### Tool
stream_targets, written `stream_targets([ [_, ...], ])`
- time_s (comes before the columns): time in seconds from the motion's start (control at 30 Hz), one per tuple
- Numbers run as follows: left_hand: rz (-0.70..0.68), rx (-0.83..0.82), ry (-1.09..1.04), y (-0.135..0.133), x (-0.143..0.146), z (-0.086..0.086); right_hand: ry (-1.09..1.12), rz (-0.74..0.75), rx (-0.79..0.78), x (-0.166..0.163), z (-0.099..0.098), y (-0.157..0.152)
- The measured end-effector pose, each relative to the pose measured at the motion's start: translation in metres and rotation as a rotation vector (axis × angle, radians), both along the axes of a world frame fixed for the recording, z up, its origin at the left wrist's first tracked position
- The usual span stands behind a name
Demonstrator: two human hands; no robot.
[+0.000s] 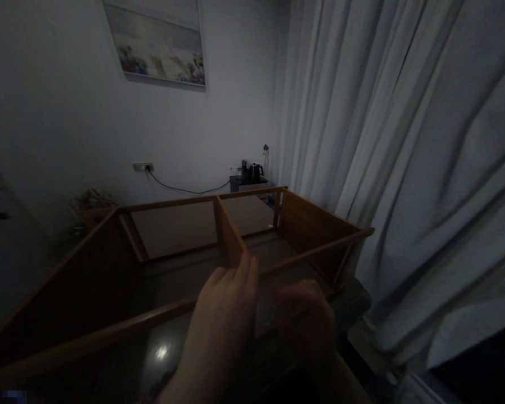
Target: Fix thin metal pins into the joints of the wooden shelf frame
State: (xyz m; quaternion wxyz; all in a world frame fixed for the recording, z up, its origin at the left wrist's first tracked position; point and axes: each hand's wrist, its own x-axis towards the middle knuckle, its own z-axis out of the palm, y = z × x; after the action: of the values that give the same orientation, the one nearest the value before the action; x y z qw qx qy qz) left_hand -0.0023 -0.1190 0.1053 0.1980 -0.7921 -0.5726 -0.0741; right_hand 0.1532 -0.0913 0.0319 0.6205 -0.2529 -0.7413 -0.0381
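In the dim light a large open wooden frame (151, 321) with side panels and a middle divider (231, 227) fills the space before me. My left hand (229, 297) lies over the front rail where the divider meets it, its fingers pressed together and closed on the wood. Lower and to its right, my right hand (309, 317) is curled, just inside the near side of the front rail. A faint thin glint shows by its fingertips, but what they hold, if anything, is too dark to make out.
White curtains (362, 112) hang along the right. On the back wall are a picture (160, 45) and a socket (143, 166) with a black cable. A black kettle (256, 170) stands on a small cabinet in the corner. Dried plant-like stuff (92, 199) sits at left.
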Motion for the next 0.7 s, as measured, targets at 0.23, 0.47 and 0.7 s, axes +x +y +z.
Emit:
stream_targets([
  [0.23, 0.013, -0.079, 0.009, -0.002, 0.002, 0.007, -0.148, -0.006, 0.093, 0.005, -0.001, -0.001],
  [0.47, 0.01, -0.064, 0.007, -0.002, 0.002, 0.007, -0.048, -0.055, 0.151, -0.01, 0.002, -0.003],
  [0.7, 0.036, -0.107, 0.022, -0.003, 0.004, 0.011, 0.126, 0.077, 0.036, -0.018, -0.005, 0.001],
])
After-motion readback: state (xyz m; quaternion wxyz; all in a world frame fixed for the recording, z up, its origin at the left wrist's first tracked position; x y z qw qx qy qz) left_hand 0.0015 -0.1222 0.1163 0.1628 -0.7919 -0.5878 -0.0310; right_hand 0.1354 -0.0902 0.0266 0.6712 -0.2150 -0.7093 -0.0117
